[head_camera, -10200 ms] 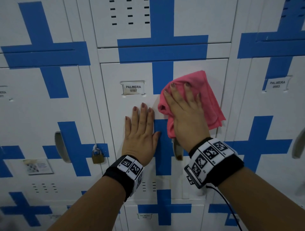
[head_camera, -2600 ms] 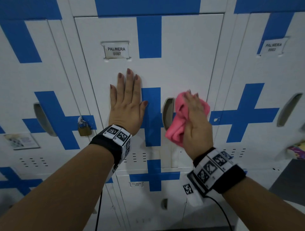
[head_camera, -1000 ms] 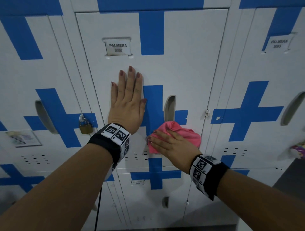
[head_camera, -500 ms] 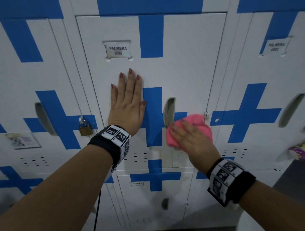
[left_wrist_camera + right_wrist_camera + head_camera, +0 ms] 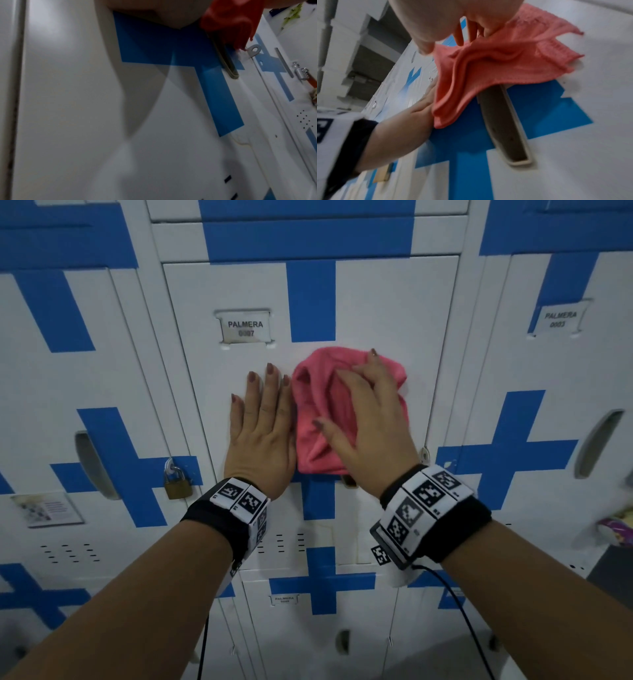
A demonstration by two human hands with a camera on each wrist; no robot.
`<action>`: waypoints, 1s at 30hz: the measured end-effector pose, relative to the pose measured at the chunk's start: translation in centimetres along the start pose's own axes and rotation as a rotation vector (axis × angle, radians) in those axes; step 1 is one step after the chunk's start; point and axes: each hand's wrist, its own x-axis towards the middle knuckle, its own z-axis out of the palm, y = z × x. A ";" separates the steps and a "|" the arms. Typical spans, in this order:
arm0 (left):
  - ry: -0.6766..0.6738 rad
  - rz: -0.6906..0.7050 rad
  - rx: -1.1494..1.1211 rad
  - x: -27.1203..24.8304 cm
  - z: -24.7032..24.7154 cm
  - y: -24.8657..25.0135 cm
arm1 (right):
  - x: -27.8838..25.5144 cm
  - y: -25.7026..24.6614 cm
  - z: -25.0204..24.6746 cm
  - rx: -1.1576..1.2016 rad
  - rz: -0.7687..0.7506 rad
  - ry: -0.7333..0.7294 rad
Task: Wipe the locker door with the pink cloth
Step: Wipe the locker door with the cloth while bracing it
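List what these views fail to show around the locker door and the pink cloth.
- Door handle: head view hides it behind the pink cloth and right hand.
- Left hand: fingers cut off by the left wrist view's top edge.
- Name plate: number blurred.
- Dirt on the locker door: undeterminable.

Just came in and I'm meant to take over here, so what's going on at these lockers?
A person is wiping the white locker door labelled PALMERA. Their right hand presses the pink cloth flat against the middle of the door, covering the top of the recessed handle. The left hand lies flat on the door just beside the cloth, bracing. The neighbouring locker on the left carries a brass padlock.
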 end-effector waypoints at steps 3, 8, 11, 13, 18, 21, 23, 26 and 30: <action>-0.012 -0.001 0.010 0.1 0.0 0.0 | -0.3 0.7 -0.7 -0.016 -0.103 -0.091; -0.035 -0.014 -0.061 0.1 -0.4 -0.1 | -0.7 3.6 -0.7 -0.467 -0.272 -0.177; -0.013 -0.024 -0.182 -0.2 -1.4 0.1 | -1.0 4.3 -0.1 -0.558 -0.255 -0.182; 0.047 -0.041 -0.258 -0.5 -2.3 0.8 | -1.0 4.3 -0.1 -0.573 -0.258 -0.182; 0.217 0.131 -0.374 -1.0 -5.0 4.2 | -1.1 4.2 -0.2 -0.529 -0.257 -0.203; 0.137 0.397 -0.363 -0.8 -4.8 6.6 | -1.0 3.8 -0.5 -0.601 -0.264 -0.267; 0.006 0.363 -0.342 -0.5 -3.8 7.3 | -1.1 3.8 -0.7 -0.602 -0.278 -0.281; -0.121 0.152 -0.301 0.0 -2.2 6.4 | -0.8 4.0 -0.8 -0.481 -0.253 -0.283; -0.128 0.181 -0.134 0.4 -1.3 4.4 | -1.0 4.3 -1.2 -0.344 -0.287 -0.170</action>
